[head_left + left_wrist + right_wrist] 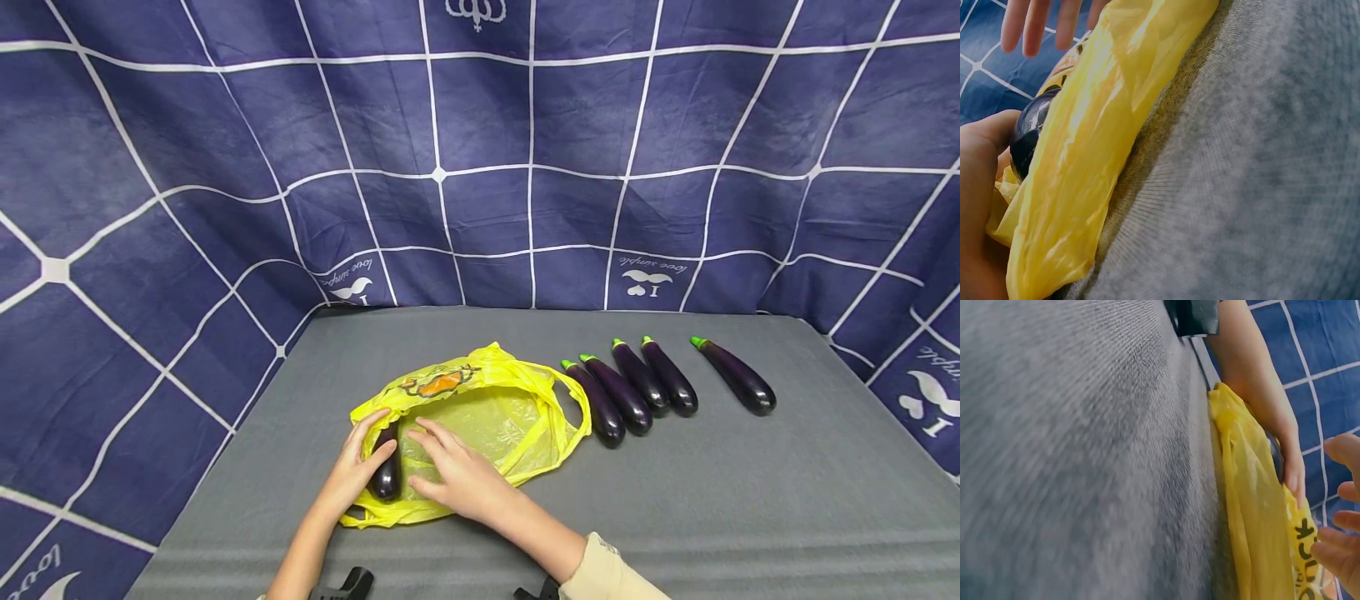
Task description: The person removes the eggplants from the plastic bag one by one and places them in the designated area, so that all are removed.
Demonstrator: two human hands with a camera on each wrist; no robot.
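A yellow plastic bag (517, 421) lies on its side with its mouth spread toward me. At its left end is a dark purple eggplant (386, 477), within the bag's opening. My left hand (358, 468) holds this eggplant, thumb across its near side and fingers around its far side by the bag's rim. In the left wrist view the thumb lies against the eggplant's rounded end (1027, 128), while the bag's side hides the rest. My right hand (461, 479) hovers over the bag's opening, fingers spread, holding nothing.
Several eggplants (618, 396) with green stems lie in a slanted row right of the bag, one (738, 377) set apart farther right. A grey cloth-covered table (675, 517) is beneath. Blue checked curtains (480, 208) stand behind and at the sides.
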